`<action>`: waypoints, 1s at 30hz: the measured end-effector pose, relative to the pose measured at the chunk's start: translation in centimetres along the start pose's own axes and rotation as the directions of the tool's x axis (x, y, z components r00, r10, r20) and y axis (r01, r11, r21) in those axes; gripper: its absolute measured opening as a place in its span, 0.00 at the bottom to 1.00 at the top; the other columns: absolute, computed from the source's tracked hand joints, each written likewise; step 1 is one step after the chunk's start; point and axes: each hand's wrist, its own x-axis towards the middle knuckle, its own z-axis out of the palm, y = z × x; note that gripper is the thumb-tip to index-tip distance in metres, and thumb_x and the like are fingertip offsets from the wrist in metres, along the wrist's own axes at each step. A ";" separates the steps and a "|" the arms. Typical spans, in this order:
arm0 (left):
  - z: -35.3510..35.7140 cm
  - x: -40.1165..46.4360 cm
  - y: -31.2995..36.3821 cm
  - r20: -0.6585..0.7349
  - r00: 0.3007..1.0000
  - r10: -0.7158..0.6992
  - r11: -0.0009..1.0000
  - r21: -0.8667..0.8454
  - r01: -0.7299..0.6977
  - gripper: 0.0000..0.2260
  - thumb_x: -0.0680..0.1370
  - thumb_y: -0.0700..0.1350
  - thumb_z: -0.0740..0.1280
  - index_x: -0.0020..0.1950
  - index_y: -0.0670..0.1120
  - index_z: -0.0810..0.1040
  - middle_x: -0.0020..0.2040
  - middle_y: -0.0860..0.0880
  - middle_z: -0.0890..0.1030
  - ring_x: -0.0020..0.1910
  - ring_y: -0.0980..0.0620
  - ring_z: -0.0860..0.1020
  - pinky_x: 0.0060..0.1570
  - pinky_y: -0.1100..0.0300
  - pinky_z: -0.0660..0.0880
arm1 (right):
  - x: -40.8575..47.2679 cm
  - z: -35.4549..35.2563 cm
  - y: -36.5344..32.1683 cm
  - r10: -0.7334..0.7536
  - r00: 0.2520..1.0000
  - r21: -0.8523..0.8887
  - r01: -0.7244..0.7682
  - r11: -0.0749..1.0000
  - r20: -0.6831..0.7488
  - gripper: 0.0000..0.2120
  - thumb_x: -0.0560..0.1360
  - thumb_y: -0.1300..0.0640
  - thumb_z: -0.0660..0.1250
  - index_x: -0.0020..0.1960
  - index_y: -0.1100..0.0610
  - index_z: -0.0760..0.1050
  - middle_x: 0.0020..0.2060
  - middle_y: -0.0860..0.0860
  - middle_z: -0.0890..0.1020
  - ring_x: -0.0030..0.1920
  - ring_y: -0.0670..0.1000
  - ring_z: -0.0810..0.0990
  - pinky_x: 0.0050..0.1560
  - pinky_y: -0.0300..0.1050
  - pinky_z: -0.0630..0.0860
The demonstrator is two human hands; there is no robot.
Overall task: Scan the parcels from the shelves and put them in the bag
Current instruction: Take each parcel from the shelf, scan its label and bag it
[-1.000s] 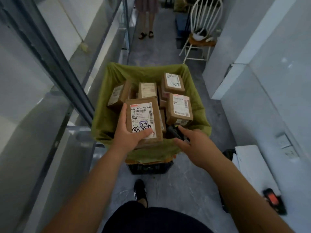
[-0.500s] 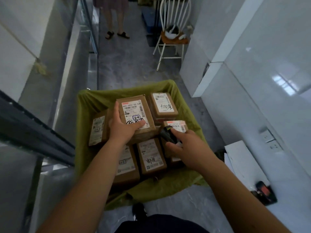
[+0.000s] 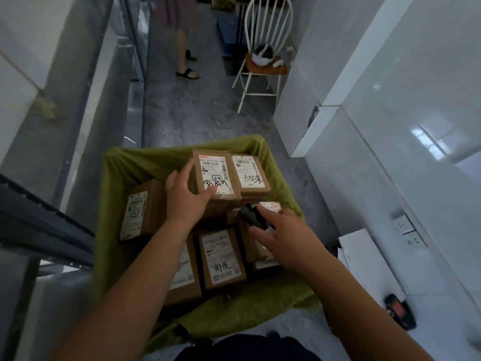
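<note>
While the left hand (image 3: 186, 198) grips a parcel (image 3: 214, 178) by its near left corner at the far side of the bag (image 3: 122, 165), thumb on the label, the right hand (image 3: 285, 237) holds a dark scanner (image 3: 251, 217) near the bag's right rim, index finger extended. Several labelled parcels already lie in the bag, so the task appears well advanced; this parcel is not yet released, and any parcels left on the shelves are not visible.

The right hand (image 3: 291, 241) hides most of the black scanner (image 3: 251, 217).
</note>
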 end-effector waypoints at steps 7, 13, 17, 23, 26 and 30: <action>1.3 -5.4 1.0 -0.083 0.997 0.001 0.991 0.131 0.010 0.35 0.77 0.56 0.76 0.80 0.64 0.64 0.84 0.50 0.55 0.82 0.45 0.58 0.75 0.45 0.64 | 1.5 -0.9 2.5 -0.166 0.985 0.022 0.165 0.986 0.054 0.33 0.79 0.33 0.60 0.81 0.38 0.57 0.68 0.52 0.72 0.63 0.54 0.75 0.61 0.53 0.77; 1.8 -12.7 1.4 -0.240 0.962 -0.127 0.937 0.290 0.196 0.32 0.77 0.58 0.74 0.79 0.64 0.66 0.83 0.54 0.55 0.81 0.46 0.60 0.74 0.43 0.67 | 3.3 -2.1 4.7 -0.351 0.919 0.003 0.356 0.934 0.181 0.31 0.79 0.38 0.63 0.80 0.41 0.61 0.69 0.52 0.71 0.62 0.54 0.76 0.60 0.51 0.78; 2.9 -19.0 1.4 -0.376 0.894 -0.243 0.901 0.255 0.352 0.29 0.76 0.56 0.75 0.77 0.58 0.72 0.82 0.47 0.60 0.78 0.45 0.64 0.76 0.46 0.66 | 4.4 -1.7 5.3 -0.488 0.831 0.050 0.494 0.868 0.266 0.29 0.80 0.40 0.64 0.79 0.40 0.62 0.62 0.50 0.73 0.53 0.51 0.77 0.52 0.49 0.81; 3.1 -29.4 2.7 -0.488 0.797 -0.356 0.825 0.236 0.514 0.32 0.76 0.66 0.71 0.79 0.63 0.68 0.82 0.48 0.64 0.79 0.45 0.64 0.77 0.40 0.65 | 1.3 0.0 3.4 -0.685 0.640 0.051 0.717 0.696 0.348 0.33 0.79 0.37 0.63 0.81 0.40 0.58 0.59 0.50 0.74 0.48 0.49 0.74 0.45 0.46 0.73; 2.2 -34.8 3.4 -0.595 0.726 -0.344 0.762 0.274 0.586 0.37 0.73 0.74 0.61 0.80 0.61 0.67 0.81 0.48 0.66 0.79 0.45 0.64 0.78 0.39 0.62 | -1.8 1.2 1.9 -0.751 0.510 0.080 0.803 0.591 0.419 0.31 0.79 0.37 0.62 0.80 0.39 0.59 0.60 0.52 0.71 0.51 0.54 0.74 0.49 0.51 0.76; 1.3 -43.5 3.5 -0.744 0.593 -0.307 0.614 0.321 0.721 0.37 0.74 0.71 0.60 0.81 0.58 0.67 0.81 0.48 0.67 0.81 0.46 0.61 0.80 0.41 0.56 | -7.9 2.7 -0.7 -0.840 0.310 0.158 0.896 0.415 0.444 0.29 0.80 0.39 0.63 0.79 0.41 0.62 0.59 0.54 0.73 0.57 0.57 0.77 0.56 0.53 0.77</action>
